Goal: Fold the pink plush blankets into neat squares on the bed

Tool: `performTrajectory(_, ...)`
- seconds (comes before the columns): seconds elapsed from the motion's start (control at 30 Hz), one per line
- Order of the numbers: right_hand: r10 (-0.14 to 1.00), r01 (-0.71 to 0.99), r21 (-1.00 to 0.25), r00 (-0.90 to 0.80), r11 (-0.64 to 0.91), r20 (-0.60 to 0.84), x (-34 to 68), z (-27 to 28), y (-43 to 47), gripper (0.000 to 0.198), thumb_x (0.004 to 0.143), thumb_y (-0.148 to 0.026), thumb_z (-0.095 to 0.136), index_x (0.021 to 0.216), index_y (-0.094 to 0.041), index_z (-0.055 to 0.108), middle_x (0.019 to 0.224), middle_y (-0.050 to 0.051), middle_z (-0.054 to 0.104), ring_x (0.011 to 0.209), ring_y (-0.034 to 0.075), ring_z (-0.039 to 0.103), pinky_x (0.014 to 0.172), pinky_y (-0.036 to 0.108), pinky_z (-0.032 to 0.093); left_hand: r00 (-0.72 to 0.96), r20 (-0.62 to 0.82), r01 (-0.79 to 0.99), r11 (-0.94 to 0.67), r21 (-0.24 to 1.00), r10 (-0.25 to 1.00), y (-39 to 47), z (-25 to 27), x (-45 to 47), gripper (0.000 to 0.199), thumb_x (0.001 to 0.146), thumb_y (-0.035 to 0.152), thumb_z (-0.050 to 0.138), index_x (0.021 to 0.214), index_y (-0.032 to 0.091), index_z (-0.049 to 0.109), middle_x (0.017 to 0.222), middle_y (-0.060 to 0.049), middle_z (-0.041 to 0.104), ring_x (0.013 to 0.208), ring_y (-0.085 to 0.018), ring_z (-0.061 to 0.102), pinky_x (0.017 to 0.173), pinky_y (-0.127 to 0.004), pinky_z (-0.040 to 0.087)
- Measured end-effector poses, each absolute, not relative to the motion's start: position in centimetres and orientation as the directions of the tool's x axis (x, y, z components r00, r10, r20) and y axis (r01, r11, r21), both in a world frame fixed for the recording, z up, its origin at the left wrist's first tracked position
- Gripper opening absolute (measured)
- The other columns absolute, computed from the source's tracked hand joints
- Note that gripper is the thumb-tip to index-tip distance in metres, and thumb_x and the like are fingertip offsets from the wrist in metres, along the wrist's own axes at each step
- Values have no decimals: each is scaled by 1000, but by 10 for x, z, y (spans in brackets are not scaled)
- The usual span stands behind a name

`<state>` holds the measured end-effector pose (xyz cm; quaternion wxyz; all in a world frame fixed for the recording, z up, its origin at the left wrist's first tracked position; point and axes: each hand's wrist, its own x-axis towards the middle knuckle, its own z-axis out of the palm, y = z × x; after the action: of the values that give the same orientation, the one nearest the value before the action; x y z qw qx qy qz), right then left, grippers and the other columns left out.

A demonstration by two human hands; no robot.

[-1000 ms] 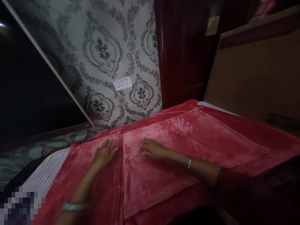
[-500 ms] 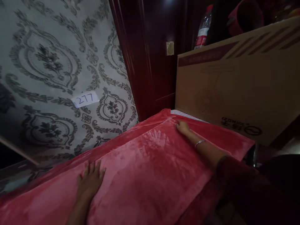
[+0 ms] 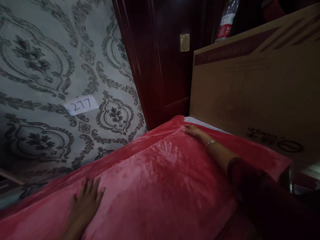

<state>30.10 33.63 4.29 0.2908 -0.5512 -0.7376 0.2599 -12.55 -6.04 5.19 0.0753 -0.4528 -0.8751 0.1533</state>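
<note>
A red plush cloth (image 3: 140, 193) lies spread over a red cover (image 3: 262, 146) of similar fabric, its far edge forming a line across the surface. My left hand (image 3: 86, 201) rests palm down on the cloth at the lower left, fingers spread. At the far corner of the cloth, my right hand (image 3: 194, 131) has its fingers closed on the fabric; the fingertips are partly hard to make out. A silver bracelet (image 3: 210, 142) is on my right wrist. Pale, hand-shaped brush marks show in the pile between the two hands.
Patterned wallpaper (image 3: 115, 113) with a paper label (image 3: 81, 105) reading 277 rises on the left. Behind stands a dark red wooden panel (image 3: 165, 83) with a socket plate (image 3: 184, 43). A large cardboard box (image 3: 230, 90) sits at right, a plastic bottle (image 3: 225, 25) by its top edge.
My right hand has shifted slightly left and up to the cloth's far corner. My left hand, still flat, appears a little lower and further left. The view has moved closer.
</note>
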Motion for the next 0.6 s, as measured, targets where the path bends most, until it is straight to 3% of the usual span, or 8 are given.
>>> performTrajectory(0.1, 949, 606, -738, -273, 296, 157, 296, 42, 346, 51, 85, -37, 68, 131, -15, 65, 127, 13, 70, 104, 23, 67, 94, 34, 50, -576, 5, 769, 544, -335, 818, -60, 50, -127, 62, 101, 35, 19, 160, 17, 28, 168, -10, 25, 157, -30, 13, 118, -57, 28)
performTrajectory(0.23, 962, 620, -740, -230, 261, 146, 292, 40, 360, 36, 86, -45, 65, 101, -13, 72, 102, 8, 75, 89, 23, 67, 83, 31, 52, -562, 27, 793, 547, -268, 827, -62, 44, -133, 63, 101, 37, 19, 160, 17, 30, 167, -11, 29, 157, -30, 15, 119, -58, 25)
performTrajectory(0.43, 991, 740, -662, -55, 121, 119, 282, 24, 366, 31, 90, -39, 61, 93, -11, 73, 104, 19, 74, 101, 31, 67, 85, 37, 51, -526, 79, 834, 532, -145, 847, -66, 34, -147, 64, 99, 41, 24, 157, 20, 37, 165, -10, 34, 156, -29, 17, 117, -60, 28)
performTrajectory(0.6, 997, 762, -643, -60, 75, 45, 280, 32, 357, 33, 91, -42, 65, 96, -10, 74, 111, 21, 72, 112, 33, 66, 93, 37, 50, -525, 72, 842, 530, -99, 848, -64, 38, -143, 63, 98, 41, 27, 155, 19, 41, 163, -13, 36, 155, -33, 19, 117, -65, 26)
